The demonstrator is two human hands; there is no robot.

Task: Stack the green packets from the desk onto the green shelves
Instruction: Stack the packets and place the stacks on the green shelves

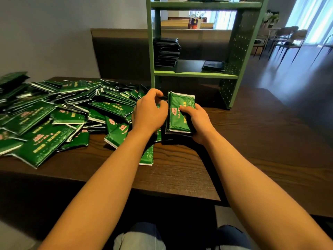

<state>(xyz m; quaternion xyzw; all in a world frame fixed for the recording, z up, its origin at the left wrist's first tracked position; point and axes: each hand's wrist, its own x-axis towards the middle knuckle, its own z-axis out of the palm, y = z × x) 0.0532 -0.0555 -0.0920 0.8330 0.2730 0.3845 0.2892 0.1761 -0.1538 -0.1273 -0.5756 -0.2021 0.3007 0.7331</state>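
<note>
The small stack of green packets (180, 112) sits in my right hand (196, 121) just above the desk (234, 141), in front of the foot of the green shelves (196, 74); my thumb presses across the top packet and my fingers wrap under the stack's right side. My left hand (149, 112) is curled against the stack's left edge, and I cannot tell whether those fingers pinch it or only touch it. To my left, a loose heap of packets (54, 112) sprawls over the dark wood-grain top, overlapping every which way. On the middle shelf stands a tall dark pile (166, 52), and near it lies a flat dark packet (213, 65). Behind the desk runs a dark panel (122, 55) below a pale wall (54, 33). Off to the right, chairs (292, 38) stand by a bright window (310, 15).
</note>
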